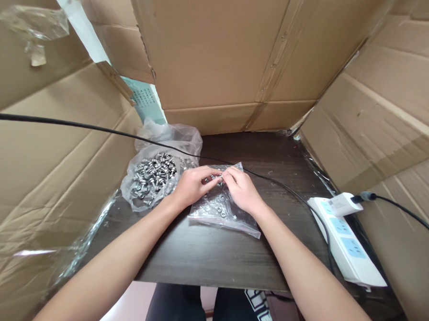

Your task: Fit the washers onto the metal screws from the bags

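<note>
My left hand (194, 184) and my right hand (242, 189) meet fingertip to fingertip over a flat clear zip bag (211, 219). Both hands are closed in a pinch. A small shiny metal bit shows between the fingertips, too small and too covered to name. Several small metal nuts (222, 211) lie on or in the zip bag below my hands. Just left of my left hand stands an open plastic bag (128, 187) full of metal bolts (156, 172), their heads and shanks in a loose heap.
A thin black cable (271, 180) runs across behind my hands. On the right lies a white power strip (343, 239) with a plugged-in adapter (343, 204). Cardboard walls (219, 60) enclose the dark table (209, 261) at the back and sides.
</note>
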Available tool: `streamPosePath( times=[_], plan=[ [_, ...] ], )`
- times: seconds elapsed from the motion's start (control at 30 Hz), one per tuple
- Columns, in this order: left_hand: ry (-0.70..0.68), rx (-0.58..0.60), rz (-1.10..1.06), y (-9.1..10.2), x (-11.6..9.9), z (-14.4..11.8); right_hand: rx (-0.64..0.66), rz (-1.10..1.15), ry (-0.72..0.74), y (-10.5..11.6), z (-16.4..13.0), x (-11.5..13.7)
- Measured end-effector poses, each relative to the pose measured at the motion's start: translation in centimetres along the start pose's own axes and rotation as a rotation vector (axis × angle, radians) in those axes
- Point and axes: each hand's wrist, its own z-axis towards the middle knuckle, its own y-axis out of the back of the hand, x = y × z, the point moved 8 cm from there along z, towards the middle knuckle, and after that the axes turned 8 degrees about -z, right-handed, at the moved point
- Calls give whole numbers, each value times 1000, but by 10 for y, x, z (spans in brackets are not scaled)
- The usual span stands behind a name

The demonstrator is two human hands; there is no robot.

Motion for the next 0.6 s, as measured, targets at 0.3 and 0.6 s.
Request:
streamPosePath(
  times=[0.3,0.6],
  plan=[
    [40,-19,-26,0,3,0,-45,-16,22,6,-1,3],
    [70,-12,-35,0,4,0,-27,-19,-3,5,-2,3]
  ],
)
